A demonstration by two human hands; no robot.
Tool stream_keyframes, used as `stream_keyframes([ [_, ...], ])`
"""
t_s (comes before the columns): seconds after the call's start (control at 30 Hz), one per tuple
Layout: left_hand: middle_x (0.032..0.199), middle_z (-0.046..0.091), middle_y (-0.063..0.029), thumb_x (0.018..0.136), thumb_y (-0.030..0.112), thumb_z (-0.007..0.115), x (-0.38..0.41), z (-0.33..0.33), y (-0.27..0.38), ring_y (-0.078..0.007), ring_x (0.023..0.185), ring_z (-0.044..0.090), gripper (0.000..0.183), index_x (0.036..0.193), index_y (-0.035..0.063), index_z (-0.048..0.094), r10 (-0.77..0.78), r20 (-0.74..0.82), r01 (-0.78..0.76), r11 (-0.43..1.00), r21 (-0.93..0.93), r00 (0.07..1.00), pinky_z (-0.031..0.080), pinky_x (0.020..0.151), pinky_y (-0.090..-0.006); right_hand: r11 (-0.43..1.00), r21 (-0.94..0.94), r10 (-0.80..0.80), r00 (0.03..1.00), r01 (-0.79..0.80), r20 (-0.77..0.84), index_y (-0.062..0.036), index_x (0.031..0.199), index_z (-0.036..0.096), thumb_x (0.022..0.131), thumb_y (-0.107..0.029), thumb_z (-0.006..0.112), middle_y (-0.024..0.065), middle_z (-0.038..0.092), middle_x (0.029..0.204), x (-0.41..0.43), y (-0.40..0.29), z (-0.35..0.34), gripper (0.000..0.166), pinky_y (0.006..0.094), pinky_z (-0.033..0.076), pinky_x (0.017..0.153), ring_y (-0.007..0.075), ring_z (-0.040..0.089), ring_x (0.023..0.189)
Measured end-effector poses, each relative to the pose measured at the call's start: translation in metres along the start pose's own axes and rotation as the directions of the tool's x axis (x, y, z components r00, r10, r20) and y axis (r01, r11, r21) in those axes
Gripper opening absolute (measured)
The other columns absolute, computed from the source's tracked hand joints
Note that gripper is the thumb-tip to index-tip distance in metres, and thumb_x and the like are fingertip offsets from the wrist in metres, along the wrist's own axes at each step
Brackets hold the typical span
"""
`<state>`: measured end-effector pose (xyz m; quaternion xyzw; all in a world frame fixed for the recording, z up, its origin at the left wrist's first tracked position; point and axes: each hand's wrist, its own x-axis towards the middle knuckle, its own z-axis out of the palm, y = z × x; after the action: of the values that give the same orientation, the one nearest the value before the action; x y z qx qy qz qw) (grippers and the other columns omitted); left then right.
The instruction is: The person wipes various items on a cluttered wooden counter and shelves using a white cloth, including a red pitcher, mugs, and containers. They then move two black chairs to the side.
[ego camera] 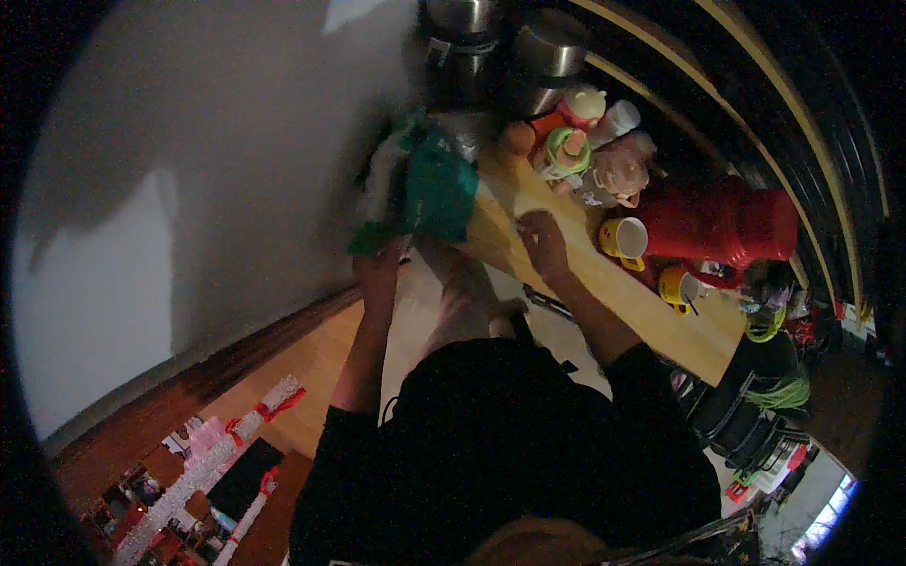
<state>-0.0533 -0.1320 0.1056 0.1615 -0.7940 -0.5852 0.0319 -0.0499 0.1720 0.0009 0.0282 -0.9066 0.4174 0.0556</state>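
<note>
At the left end of the wooden counter [495, 219] is a dark green bag [440, 180], soft and blurred, probably plastic. My left hand [375, 262] is closed at its lower left edge, on a brighter green part. Pale material beside the bag is too dim to name. My right hand [543, 240] hovers over the counter with its fingers curled; whether anything small is between them is unclear. To its right stand a yellow mug [623, 239] and a second yellow mug [678, 289] with a utensil handle sticking out.
Behind the mugs lies a large red container [715, 223]. Plastic cups and a green-lidded bottle [566, 152] crowd the counter's back. Metal pots [552, 49] stand farther off. A grey wall [233, 141] rises on my left; a decorated shelf [212, 467] is behind it at lower left.
</note>
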Motion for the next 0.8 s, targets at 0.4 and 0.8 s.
stream_keyframes([
  [0.4, 0.118, 0.059, -0.0109, 0.094, 0.024, 0.059, -0.020, 0.055, -0.096, -0.0282, 0.107, 0.060, 0.034, 0.123, 0.0071, 0.054, -0.303, 0.604, 0.267, 0.952, 0.152, 0.737, 0.051, 0.092, -0.0403, 0.921, 0.388, -0.036, 0.984, -0.035, 0.173, -0.0047, 0.083, 0.063, 0.075, -0.003, 0.058, 0.0163, 0.059, 0.091, -0.001, 0.041, 0.100, 0.010, 0.0379, 0.046, 0.080, 0.0303, 0.056, 0.092],
  [0.8, 0.096, 0.065, -0.0065, 0.096, 0.023, 0.055, -0.004, 0.100, -0.097, -0.0141, 0.084, 0.061, 0.027, 0.112, 0.0013, 0.061, -0.323, 0.740, 0.531, 0.846, -0.054, 0.590, 0.051, 0.075, -0.0285, 0.998, -0.037, 0.059, 0.992, -0.055, 0.111, -0.0038, 0.087, 0.064, 0.074, -0.004, 0.059, 0.0153, 0.060, 0.100, 0.016, 0.043, 0.060, 0.014, 0.0420, 0.046, 0.087, 0.0351, 0.055, 0.099],
])
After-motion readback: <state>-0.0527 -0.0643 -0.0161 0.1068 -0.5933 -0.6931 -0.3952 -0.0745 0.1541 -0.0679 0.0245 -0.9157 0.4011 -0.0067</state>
